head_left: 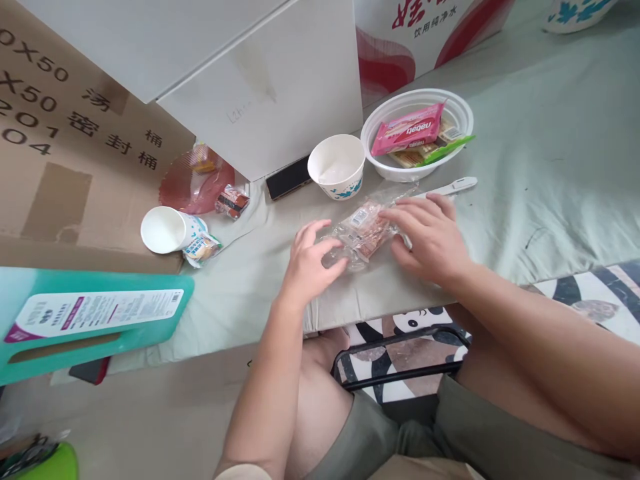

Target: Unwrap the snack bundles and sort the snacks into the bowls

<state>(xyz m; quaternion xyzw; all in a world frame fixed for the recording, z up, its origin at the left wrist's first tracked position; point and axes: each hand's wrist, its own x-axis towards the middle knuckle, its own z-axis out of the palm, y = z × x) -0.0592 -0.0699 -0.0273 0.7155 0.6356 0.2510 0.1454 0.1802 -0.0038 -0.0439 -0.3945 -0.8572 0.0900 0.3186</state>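
A clear plastic bag with small wrapped snacks in it [367, 227] lies on the green tablecloth between my hands. My left hand [313, 263] is at the bag's left edge, thumb and fingers apart and curved toward it. Over the bag's right side my right hand [427, 233] rests with fingers spread, the fingertips at the plastic. A slim white tool with a long handle [457, 187] lies partly under the right hand; its other end is hidden. Just beyond the bag stands a white paper cup with blue print [337, 167].
A white oval bowl [370, 133] holds a pink wafer pack [410, 130] and other packets. A black phone [289, 179] lies by white boxes [270, 93]. To the left are a tipped paper cup [167, 230], small snack packets [233, 201], a pink dish [183, 183] and a cardboard box [100, 193].
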